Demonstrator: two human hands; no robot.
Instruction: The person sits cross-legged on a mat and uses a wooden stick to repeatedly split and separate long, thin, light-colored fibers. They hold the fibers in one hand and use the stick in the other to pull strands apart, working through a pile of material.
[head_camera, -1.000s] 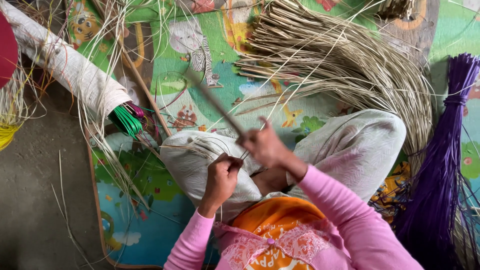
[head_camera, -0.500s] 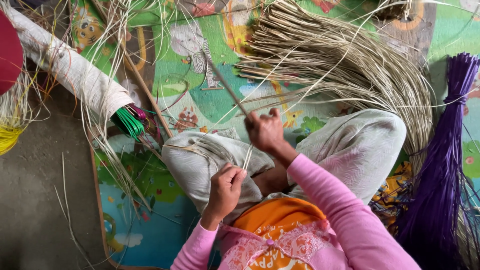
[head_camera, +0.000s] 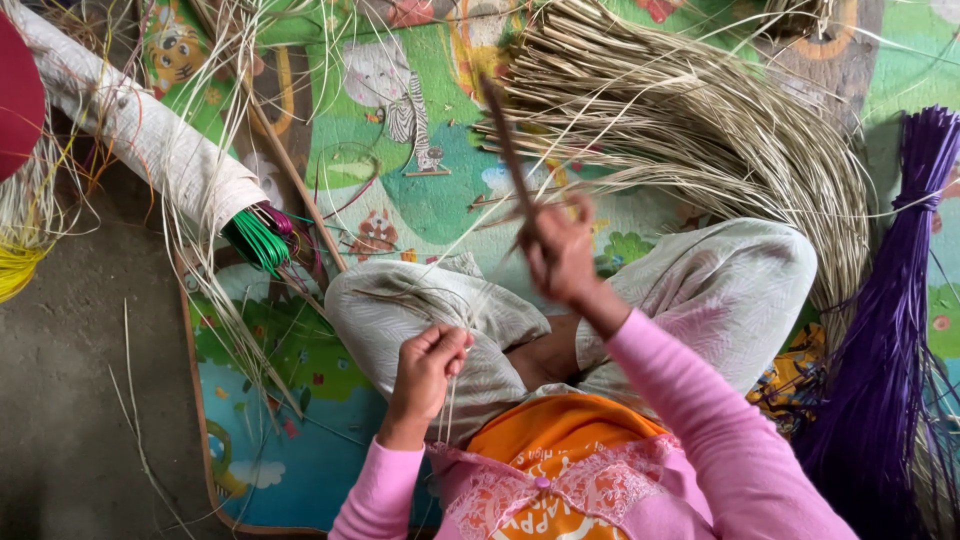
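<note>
I sit cross-legged in pale trousers on a colourful play mat (head_camera: 400, 190). My right hand (head_camera: 560, 255) is raised over my knees and grips a thin dark stick-like tool (head_camera: 505, 145) that points up and away; it is blurred. My left hand (head_camera: 425, 365) rests on my left knee, fingers pinched on a few thin pale straw strands (head_camera: 455, 310) that run up toward my right hand. A big heap of pale dried straw (head_camera: 700, 130) lies just beyond my right knee.
A bundle of purple-dyed straw (head_camera: 890, 330) lies at the right. At upper left is a roll wrapped in pale cloth (head_camera: 140, 130) with green strands (head_camera: 255, 240) sticking out of its end. Yellow strands (head_camera: 15, 265) and a red object (head_camera: 15, 100) sit at the left edge. Loose straws are scattered over the concrete floor (head_camera: 80, 400).
My right hand has swung the stick from pointing up-left to nearly upright and moved away from my body. My left hand has stayed on the knee, holding the strands.
</note>
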